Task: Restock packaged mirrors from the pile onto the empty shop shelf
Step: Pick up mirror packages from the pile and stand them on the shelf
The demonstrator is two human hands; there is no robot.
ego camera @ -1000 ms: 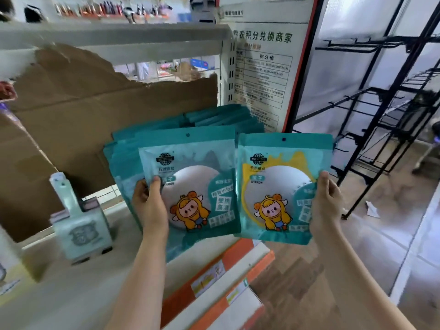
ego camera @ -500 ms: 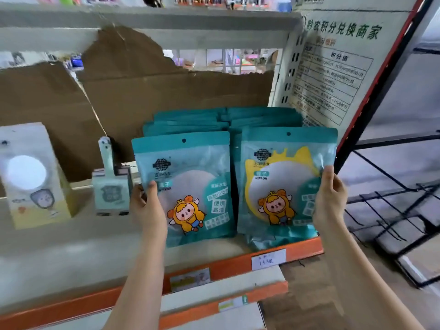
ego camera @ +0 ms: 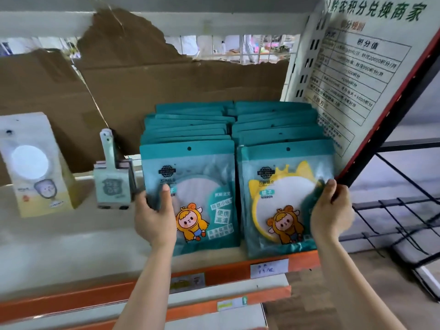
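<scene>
Head view: left mirror pack (ego camera: 202,186), right mirror pack (ego camera: 281,186) upright on shelf (ego camera: 71,234), frame centre.
Left hand (ego camera: 154,220): thumb pinches left mirror pack's edge.
Right hand (ego camera: 331,210): grips right mirror pack's edge.
Hidden: fingers behind packs.

**Head view.** A single wide-angle camera worn on the person's head, placed in front of the shelf (ego camera: 71,239) and facing forward and slightly down. The camera is near. The mirror packs (ego camera: 281,139) fill the centre of the frame. Both forearms enter from the bottom edge, with the left hand (ego camera: 154,217) and right hand (ego camera: 331,210) at mid-height. The notice board (ego camera: 357,67) and black wire rack (ego camera: 392,210) occupy the right margin.
</scene>
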